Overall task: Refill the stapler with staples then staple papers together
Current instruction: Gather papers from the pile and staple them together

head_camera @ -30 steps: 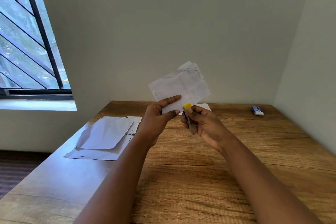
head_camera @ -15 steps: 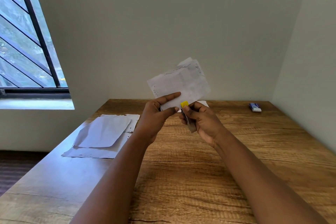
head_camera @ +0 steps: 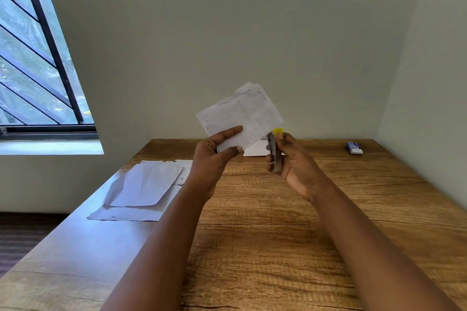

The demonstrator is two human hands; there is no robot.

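Overhead, above a wooden table (head_camera: pixel 265 235), the left hand (head_camera: pixel 214 156) pinches small papers (head_camera: pixel 242 118) while the right hand (head_camera: pixel 290 159) grips a stapler (head_camera: pixel 273 151) just beside their lower right corner; loose sheets (head_camera: pixel 141 187) lie left.

Papers (head_camera: pixel 242 118): small white sheets with faint handwriting, overlapped, held up above table centre, tilted, lower left corner pinched. Stapler (head_camera: pixel 274 153): slim grey metal body, yellow tip at top, held roughly upright just right of papers' lower right edge. Whether stapler touches papers: cannot tell.
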